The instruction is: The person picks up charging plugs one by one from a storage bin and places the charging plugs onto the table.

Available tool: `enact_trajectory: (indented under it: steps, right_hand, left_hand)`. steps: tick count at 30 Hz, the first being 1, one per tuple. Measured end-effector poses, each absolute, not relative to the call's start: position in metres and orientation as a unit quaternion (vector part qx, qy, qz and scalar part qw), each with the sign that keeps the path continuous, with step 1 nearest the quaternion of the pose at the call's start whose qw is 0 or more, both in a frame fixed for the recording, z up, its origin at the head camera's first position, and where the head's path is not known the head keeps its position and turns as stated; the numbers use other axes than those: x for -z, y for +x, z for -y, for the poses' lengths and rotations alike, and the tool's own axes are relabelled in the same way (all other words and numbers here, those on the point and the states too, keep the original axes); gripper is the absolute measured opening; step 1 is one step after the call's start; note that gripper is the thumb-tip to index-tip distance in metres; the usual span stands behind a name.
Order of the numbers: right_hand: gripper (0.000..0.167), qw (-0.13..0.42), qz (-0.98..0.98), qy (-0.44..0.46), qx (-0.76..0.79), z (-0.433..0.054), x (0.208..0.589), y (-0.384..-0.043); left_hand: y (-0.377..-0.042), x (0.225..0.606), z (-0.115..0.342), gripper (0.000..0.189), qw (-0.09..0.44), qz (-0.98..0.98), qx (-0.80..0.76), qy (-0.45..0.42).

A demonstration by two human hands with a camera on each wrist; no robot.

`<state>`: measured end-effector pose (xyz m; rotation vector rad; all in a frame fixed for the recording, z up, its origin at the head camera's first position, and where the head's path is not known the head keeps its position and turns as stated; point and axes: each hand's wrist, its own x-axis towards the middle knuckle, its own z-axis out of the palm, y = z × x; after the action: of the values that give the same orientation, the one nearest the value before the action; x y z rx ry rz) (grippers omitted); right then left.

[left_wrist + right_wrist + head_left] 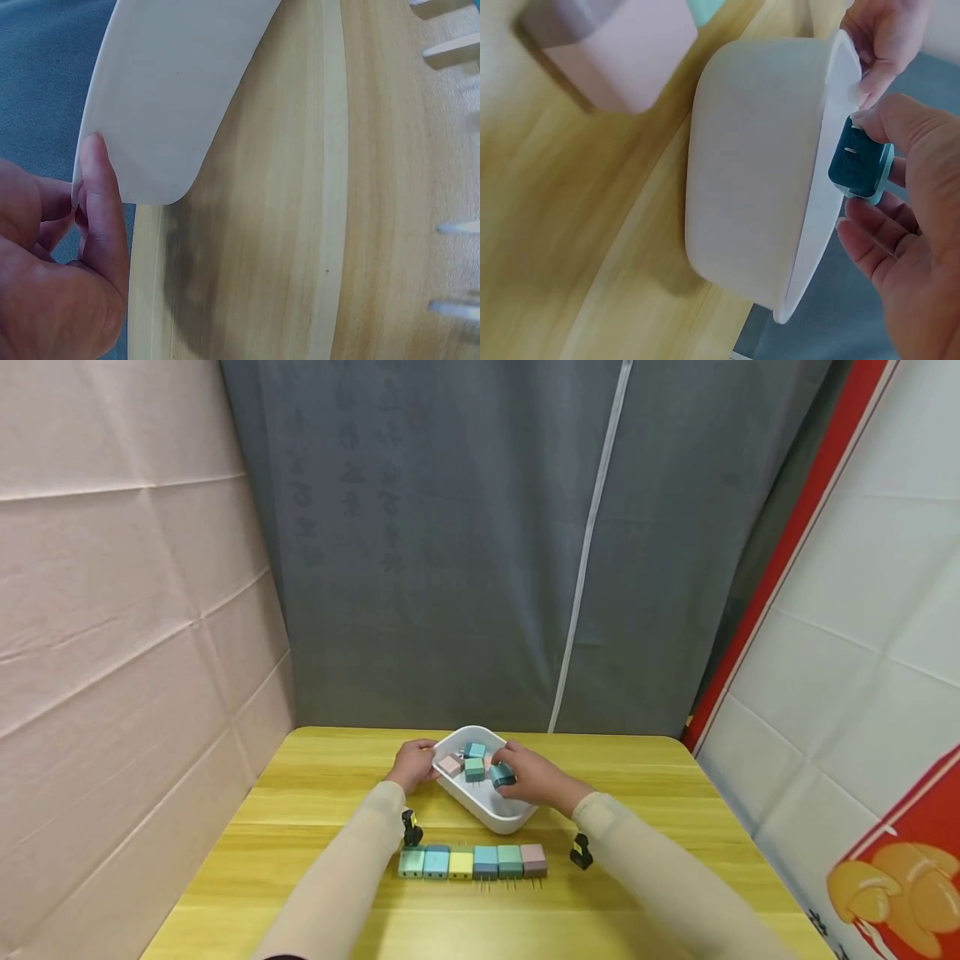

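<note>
At its far left rim, a white plastic tub is pinched by my left hand; the thumb lies on the outer wall in the left wrist view. My right hand holds a dark teal plug-in charger over the tub, between thumb and fingers. Its two flat metal prongs face the camera in the right wrist view. Inside the tub lie several more chargers, among them a green one, a blue one and a pink one. Part of another pink one is hidden behind the right hand.
Nearer to me, a row of chargers stands side by side on the wooden table, from a mint one through a yellow one to a pink one. A grey curtain hangs behind the table's far edge.
</note>
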<state>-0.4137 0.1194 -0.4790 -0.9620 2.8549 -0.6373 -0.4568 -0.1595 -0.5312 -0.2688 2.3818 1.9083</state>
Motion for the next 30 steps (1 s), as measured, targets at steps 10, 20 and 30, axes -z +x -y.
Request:
enact_trajectory:
  steps: [10,20,30]
  right_hand:
    - [0.042,0.041,-0.925,-0.292,0.241,-0.147,0.47,-0.386]
    - [0.041,0.038,-0.924,-0.302,0.233,-0.17,0.474,-0.367]
    - [0.039,0.053,-0.924,-0.3,0.231,-0.188,0.471,-0.347]
  left_hand:
    - [-0.459,0.529,0.159,0.039,0.042,-0.779,-0.619,-0.089]
    - [-0.465,0.537,0.161,0.038,0.036,-0.778,-0.622,-0.085]
    - [-0.465,0.537,0.163,0.037,0.031,-0.776,-0.625,-0.08]
